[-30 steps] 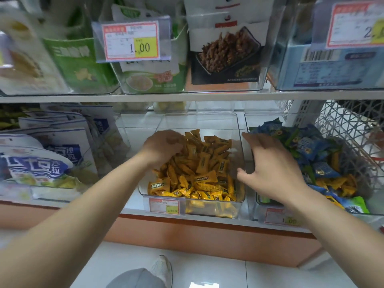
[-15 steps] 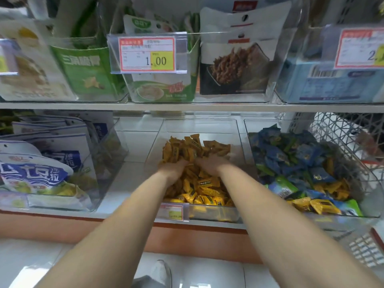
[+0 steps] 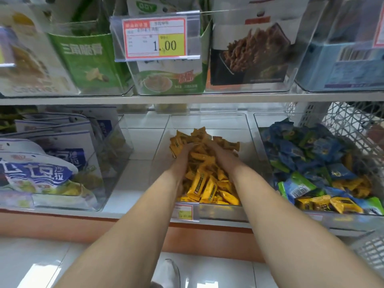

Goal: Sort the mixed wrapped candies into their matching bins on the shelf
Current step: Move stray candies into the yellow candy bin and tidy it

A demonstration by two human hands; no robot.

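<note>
Clear bin point(image 3: 220, 213), left hand point(image 3: 182, 155), right hand point(image 3: 221, 151) inside

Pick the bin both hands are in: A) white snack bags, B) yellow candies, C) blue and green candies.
B: the left hand and right hand both dig into the yellow candies in the middle clear bin.

left hand point(image 3: 183, 156) and right hand point(image 3: 220, 153) sunk in yellow candies point(image 3: 204, 185) | clear bin point(image 3: 207, 123) | fingers hidden
</note>
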